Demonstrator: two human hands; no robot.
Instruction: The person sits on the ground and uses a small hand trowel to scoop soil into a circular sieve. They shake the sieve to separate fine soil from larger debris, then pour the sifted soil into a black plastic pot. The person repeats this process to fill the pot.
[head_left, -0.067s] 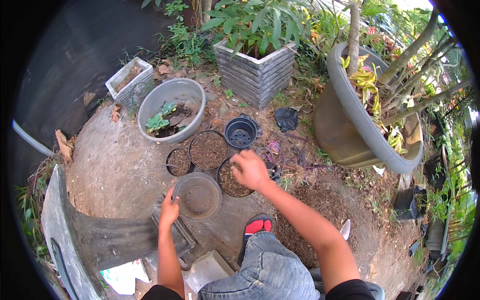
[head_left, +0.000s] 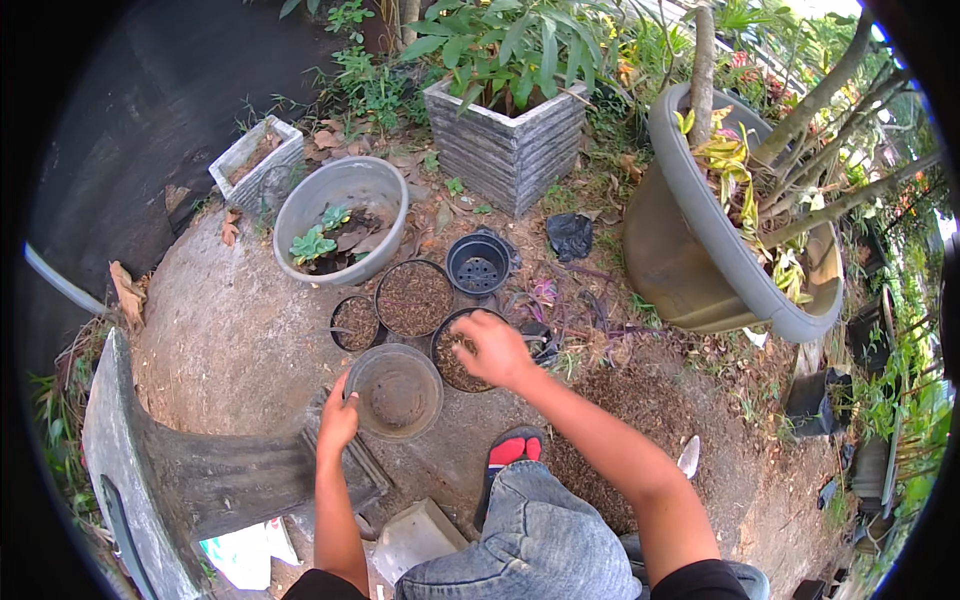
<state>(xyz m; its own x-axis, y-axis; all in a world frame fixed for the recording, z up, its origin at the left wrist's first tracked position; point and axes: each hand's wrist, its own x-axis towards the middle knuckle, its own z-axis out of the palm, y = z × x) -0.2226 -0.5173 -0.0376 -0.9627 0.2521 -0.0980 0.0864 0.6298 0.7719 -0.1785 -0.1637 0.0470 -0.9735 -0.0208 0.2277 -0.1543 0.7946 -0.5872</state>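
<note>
My left hand (head_left: 338, 422) grips the near-left rim of a round brown pot (head_left: 397, 393) that has a thin layer of soil in its bottom. My right hand (head_left: 494, 350) reaches into a black pot of soil (head_left: 452, 364) just to the right, fingers curled down over the soil. Whether it holds soil I cannot tell. Behind these stand a larger black pot of soil (head_left: 414, 298), a small one (head_left: 354, 322) and an empty black pot (head_left: 478, 265) with holes in its base.
A grey bowl (head_left: 340, 215) with small green plants sits at the back left, a square grey planter (head_left: 506, 145) behind, a big tilted pot (head_left: 700, 250) at right. Loose soil (head_left: 600, 400) lies on the ground by my knee (head_left: 540, 540) and red-black sandal (head_left: 510, 450).
</note>
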